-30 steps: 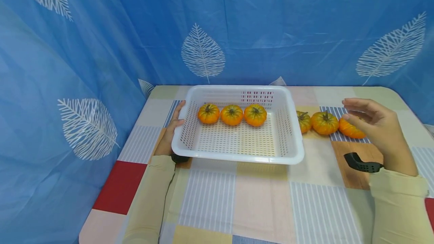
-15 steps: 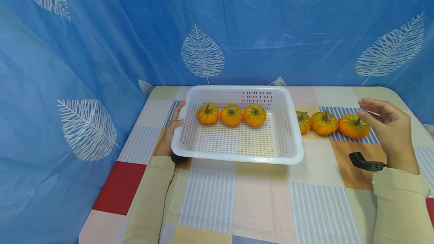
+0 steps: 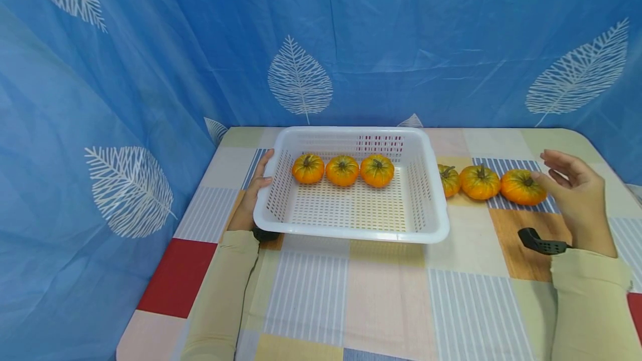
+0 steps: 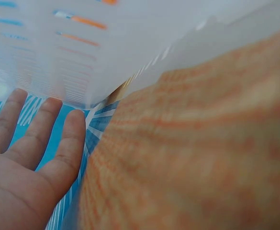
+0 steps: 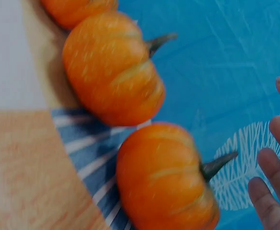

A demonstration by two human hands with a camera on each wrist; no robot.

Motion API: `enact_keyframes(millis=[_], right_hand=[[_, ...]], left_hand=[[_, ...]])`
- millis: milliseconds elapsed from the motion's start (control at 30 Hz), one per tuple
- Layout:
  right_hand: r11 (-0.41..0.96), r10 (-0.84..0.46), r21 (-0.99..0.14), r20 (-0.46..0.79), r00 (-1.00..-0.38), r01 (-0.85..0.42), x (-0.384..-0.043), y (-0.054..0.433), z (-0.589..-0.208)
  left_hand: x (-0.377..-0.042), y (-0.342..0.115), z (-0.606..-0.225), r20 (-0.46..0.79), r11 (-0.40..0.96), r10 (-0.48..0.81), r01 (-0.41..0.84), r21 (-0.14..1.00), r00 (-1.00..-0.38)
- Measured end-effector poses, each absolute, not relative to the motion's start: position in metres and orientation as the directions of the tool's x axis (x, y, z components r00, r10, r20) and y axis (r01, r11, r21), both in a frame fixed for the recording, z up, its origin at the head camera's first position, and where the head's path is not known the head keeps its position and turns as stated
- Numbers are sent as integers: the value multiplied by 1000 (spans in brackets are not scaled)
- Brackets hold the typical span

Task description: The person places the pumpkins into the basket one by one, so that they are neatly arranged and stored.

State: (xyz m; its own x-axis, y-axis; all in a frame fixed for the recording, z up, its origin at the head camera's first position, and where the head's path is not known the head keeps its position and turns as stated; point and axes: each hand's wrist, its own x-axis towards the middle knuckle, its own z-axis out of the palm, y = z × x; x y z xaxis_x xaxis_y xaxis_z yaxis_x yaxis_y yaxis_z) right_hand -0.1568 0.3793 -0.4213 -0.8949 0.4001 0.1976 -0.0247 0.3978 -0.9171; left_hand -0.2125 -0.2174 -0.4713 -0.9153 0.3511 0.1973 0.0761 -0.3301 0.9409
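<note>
A white plastic basket point(image 3: 351, 233) holds three small orange pumpkins in a row: a left one point(image 3: 308, 169), a middle one point(image 3: 343, 170) and a right one point(image 3: 377, 170). My left hand point(image 3: 252, 194) rests against the basket's left outer side; in the left wrist view its fingers point(image 4: 70, 139) are straight along the slotted wall. Outside the basket, three more pumpkins lie in a row on the right, the first point(image 3: 448, 181) partly hidden by the rim. My right hand point(image 3: 577, 188), relaxed and holding nothing, hovers beside the outermost pumpkin point(image 3: 521, 187), its thumb overlapping that pumpkin's edge in the head view.
A patchwork-patterned cloth point(image 3: 311, 294) covers the table. Behind and to the left hangs a blue curtain point(image 3: 401, 82) with white leaf prints. Between the basket and the outermost pumpkin sits the middle pumpkin point(image 3: 479, 182) of the outer row.
My right hand has moved off to the right from over the outermost pumpkin, uncovering it, and then lowered slightly beside it. The left hand and basket have stayed put.
</note>
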Motion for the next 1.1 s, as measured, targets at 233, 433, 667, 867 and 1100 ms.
enact_keyframes(millis=[233,433,667,867,1100], right_hand=[[432,340,-901,123,-932,38,-154,393,-434],[413,289,-908,52,-956,75,-153,402,-444],[394,184,-905,-95,-978,162,-151,413,-456],[450,156,-872,-135,-979,192,-154,419,-464],[432,150,-879,-153,-977,204,-154,422,-469]], left_hand=[[-212,-216,-470,206,-343,341,83,936,-917],[-214,-215,-471,234,-361,347,100,927,-908],[-216,-212,-468,234,-350,353,104,931,-906],[-216,-214,-470,232,-353,350,102,930,-908],[-213,-216,-471,212,-342,349,87,935,-913]])
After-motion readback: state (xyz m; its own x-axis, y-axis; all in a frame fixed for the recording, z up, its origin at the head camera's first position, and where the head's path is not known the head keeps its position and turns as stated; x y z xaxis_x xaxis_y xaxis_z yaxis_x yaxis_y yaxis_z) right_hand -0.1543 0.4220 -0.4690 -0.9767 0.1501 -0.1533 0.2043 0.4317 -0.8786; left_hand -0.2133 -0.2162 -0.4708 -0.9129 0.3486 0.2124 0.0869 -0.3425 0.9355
